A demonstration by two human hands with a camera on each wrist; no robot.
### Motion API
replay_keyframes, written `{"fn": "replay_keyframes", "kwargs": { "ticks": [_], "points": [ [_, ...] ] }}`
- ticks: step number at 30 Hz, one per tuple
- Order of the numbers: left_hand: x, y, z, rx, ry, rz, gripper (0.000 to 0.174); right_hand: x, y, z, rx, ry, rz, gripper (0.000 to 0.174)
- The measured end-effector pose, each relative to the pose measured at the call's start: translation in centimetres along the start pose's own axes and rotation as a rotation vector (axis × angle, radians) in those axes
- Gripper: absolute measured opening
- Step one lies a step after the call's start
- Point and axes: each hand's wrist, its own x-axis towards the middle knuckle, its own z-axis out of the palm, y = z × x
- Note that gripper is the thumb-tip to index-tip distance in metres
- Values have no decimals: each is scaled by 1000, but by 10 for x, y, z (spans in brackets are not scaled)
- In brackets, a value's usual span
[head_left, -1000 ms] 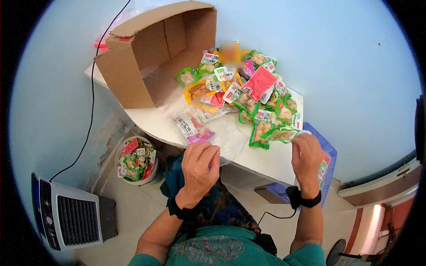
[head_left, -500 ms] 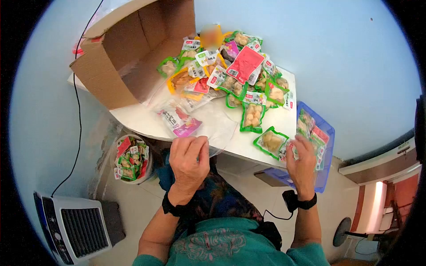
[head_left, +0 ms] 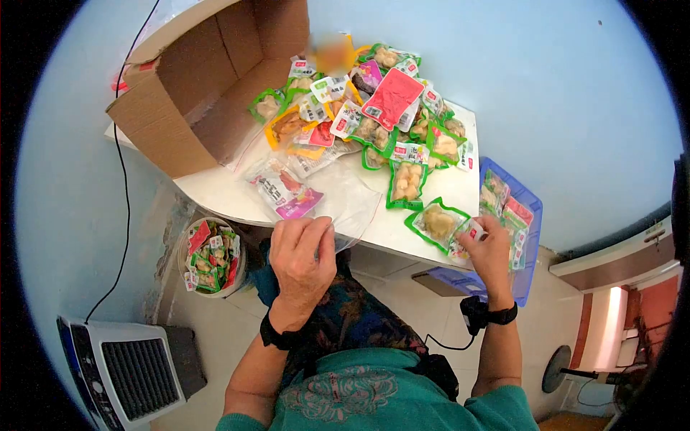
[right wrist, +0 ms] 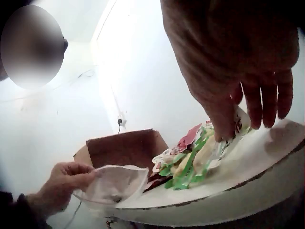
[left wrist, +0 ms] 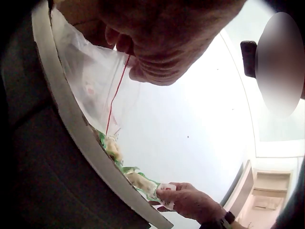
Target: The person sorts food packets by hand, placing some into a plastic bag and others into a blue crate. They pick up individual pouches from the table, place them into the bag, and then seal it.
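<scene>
My left hand pinches the near edge of a clear zip bag at the front of the white table. A purple-and-white food packet lies in the bag. The bag's red zip line shows below the fingers in the left wrist view. At the table's right front, my right hand grips one end of a green-edged packet between thumb and fingers. Pale food shows through this packet's clear window. In the right wrist view, the thumb presses on its white printed end.
A pile of packets, among them a red one, covers the back of the table. An open cardboard box lies at the left. A blue crate with packets stands right, and a bucket of packets stands on the floor.
My right hand has drawn the green-edged packet away from the pile toward the front edge, and its face now shows. The left hand keeps its hold on the bag. The head view has shifted.
</scene>
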Motion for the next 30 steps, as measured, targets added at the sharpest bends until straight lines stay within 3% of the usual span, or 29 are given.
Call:
{"fn": "replay_keyframes", "kwargs": {
  "ticks": [2, 5, 8, 9, 12, 16, 19, 25, 28, 30],
  "points": [
    [0, 0, 1, 2, -3, 4, 23, 2, 2, -1, 219, -24, 167, 26],
    [1, 1, 1, 0, 3, 17, 23, -3, -8, 6, 221, 215, -190, 21],
    [2, 3, 3, -1, 14, 24, 22, -8, -29, 2, -177, 381, -740, 20],
    [2, 3, 3, -3, 15, 26, 22, -10, -27, 1, -309, 372, -866, 18],
    [3, 3, 4, -4, 15, 30, 21, -25, -31, -2, -399, 240, -992, 18],
    [1, 2, 5, 1, 12, 35, 20, -42, -14, 0, -455, 82, -880, 30],
    [1, 2, 6, 2, 5, 40, 20, -47, -13, -3, -494, 41, -628, 46],
    [2, 4, 9, -1, 21, 35, 21, -54, -28, -20, -234, -263, -317, 59],
    [0, 1, 8, -7, 27, 25, 21, -55, -24, -21, -151, -260, -243, 56],
    [0, 0, 9, -13, 28, 25, 21, -56, -16, -12, -214, -144, -185, 59]
  ]
}}
